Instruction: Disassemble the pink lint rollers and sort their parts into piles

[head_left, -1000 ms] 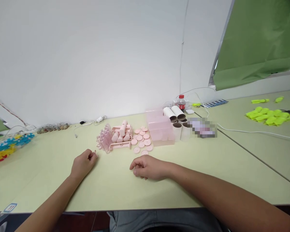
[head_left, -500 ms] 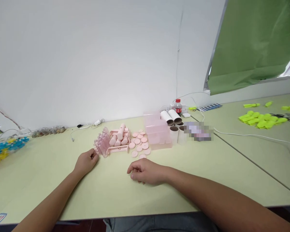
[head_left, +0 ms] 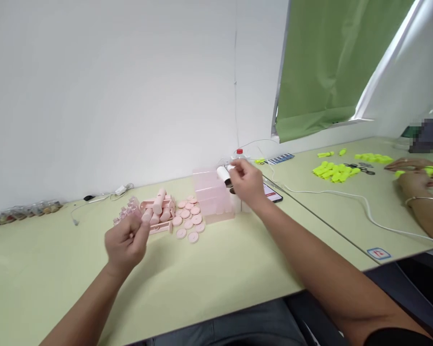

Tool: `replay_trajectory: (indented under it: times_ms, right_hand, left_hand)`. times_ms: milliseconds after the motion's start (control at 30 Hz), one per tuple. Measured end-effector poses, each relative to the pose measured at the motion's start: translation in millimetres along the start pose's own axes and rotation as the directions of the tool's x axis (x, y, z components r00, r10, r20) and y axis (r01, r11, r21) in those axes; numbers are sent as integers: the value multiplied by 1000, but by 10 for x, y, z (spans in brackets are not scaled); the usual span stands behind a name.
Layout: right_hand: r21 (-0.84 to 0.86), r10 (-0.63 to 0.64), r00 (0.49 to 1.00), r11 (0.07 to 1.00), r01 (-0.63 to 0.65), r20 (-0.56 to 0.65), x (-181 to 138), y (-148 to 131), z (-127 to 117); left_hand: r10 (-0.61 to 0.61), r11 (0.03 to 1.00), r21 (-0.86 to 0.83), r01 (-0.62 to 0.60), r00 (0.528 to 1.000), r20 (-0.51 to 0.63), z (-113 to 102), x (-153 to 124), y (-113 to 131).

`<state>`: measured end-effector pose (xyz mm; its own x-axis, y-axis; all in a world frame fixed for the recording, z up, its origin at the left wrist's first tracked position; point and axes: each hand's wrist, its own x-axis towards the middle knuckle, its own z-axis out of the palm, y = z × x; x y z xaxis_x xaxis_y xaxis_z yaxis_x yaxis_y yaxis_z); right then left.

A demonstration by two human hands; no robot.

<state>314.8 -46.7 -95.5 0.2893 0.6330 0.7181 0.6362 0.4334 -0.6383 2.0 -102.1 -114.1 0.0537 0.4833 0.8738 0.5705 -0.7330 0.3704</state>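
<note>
My left hand is closed and raised over the table, in front of the clear pink bottle-shaped pieces. Whatever its curled fingers hold is hidden. Close by lie pink cylinders with long pink holders, and a scatter of flat pink discs. Over at the white cardboard tubes, my right hand has its fingers bent and drawn together, covering part of the tubes. I cannot make out what is between them. Beside the tubes stand translucent pink boxes.
A red-capped bottle is behind my right hand, a phone beside it. A white cable crosses the right table. Neon-yellow pieces and scissors lie near another person's hands. Bagged items line the wall.
My view has turned right. My left hand has lifted off the table, away from the clear pink pieces. My right hand has moved up and forward to the tubes. Another person's hands have come into view.
</note>
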Motion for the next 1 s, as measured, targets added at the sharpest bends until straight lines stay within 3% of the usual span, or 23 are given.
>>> replay_trajectory:
  times_ms: [67,133,233,300,367,433,600,767,867,1000]
  right_hand:
    - [-235,85,995,967,-94,-46,143,244,-70]
    - [-384,221,975,899,-210,-16,185,422,-102]
    - [-477,389,917,825,-304,88,151,540,-106]
    - [-495,440,886,808,-320,145,131,555,-102]
    - [-501,463,871,800,-331,164,134,561,-103]
    - [-507,463,873,795,-333,152,151,576,-106]
    - [-576,425,897,766,-286,119,181,625,-109]
    - [-609,457,878,739,-287,141,187,627,-102]
    - [-588,450,882,755,-289,144,184,609,-100]
    - [-578,420,898,768,-274,133,176,598,-94]
  left_hand:
    - [-58,985,-166,49,997,-48,272,131,107]
    - [-107,968,-234,94,993,-42,495,200,142]
    - [-131,980,-150,134,991,28,676,170,73]
    - [-155,987,-19,162,966,205,692,107,-19]
    - [-212,977,120,177,874,437,654,64,-106]
    - [-281,957,231,176,760,585,598,63,-160]
    - [-417,896,407,177,648,637,564,107,-116]
    - [-338,932,360,48,477,811,658,-25,32]
    - [-309,942,336,12,421,853,708,-130,110]
    - [-294,944,330,-22,404,866,749,-197,164]
